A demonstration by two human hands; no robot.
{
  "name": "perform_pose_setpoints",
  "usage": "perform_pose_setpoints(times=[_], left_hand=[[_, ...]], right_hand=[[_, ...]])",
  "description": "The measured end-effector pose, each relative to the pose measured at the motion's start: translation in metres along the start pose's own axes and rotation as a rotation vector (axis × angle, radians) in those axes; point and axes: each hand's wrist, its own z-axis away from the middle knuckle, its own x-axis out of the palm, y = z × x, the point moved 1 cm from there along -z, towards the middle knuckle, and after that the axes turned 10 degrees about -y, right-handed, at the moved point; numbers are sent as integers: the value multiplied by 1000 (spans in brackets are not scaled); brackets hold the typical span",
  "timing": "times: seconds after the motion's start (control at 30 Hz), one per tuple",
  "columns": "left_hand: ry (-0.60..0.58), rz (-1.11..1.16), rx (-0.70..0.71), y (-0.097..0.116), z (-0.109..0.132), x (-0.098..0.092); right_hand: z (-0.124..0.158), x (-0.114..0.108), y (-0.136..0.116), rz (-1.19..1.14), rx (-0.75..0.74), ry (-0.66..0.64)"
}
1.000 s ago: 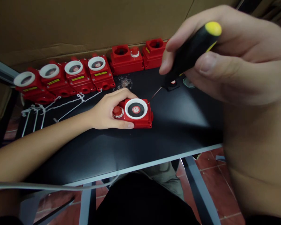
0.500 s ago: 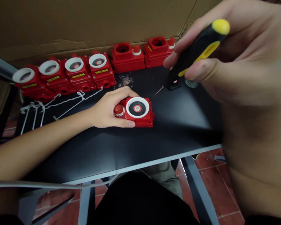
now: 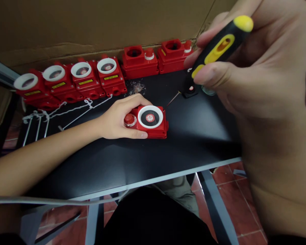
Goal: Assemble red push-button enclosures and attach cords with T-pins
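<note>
The red device [image 3: 156,132] is held on the table [image 3: 104,170] by the left hand [image 3: 119,117], whose thumb is laid along the near side and whose fingers are closed over the far side. The red knob [image 3: 129,119] is framed within the fork of that thumb and forefinger, while the white ring [image 3: 161,117] around a dark disc is left exposed just to the right of the left hand. By the right hand [image 3: 267,64], raised above the table and well apart from the left, a black and yellow screwdriver [image 3: 218,54] is pinched between thumb and fingers. Its thin shank [image 3: 172,101] is pointed down and leftward from the right hand to the device's far right corner; whether that corner is touched cannot be told. The device is thus placed below and to the left of the right hand. Beyond the left hand, four ringed red units [image 3: 109,80] are lined up, with two open-topped red units [image 3: 140,69] set to their right. Between these and the left hand, pale crumbs [image 3: 137,87] are scattered. To the left of the left hand, white cord [image 3: 71,114] is strung out. A clear round piece [image 3: 208,91] is partly covered by the right hand
</note>
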Motion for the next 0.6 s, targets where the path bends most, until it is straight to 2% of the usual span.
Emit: perform_pose_setpoints(times=[0.1,0.33,0.5,0.6], left_hand=[[-2,-4,-13,0,0,0],[2,-12,5,0,1,1],[6,-1,10,0,1,0],[-4,-1,-12,0,1,0]], right_hand=[[0,2,4,69,-7,26],[4,-6,0,-32,9,-126],[2,-14,0,-2,-18,-45],[-1,-20,3,-13,-62,-86]])
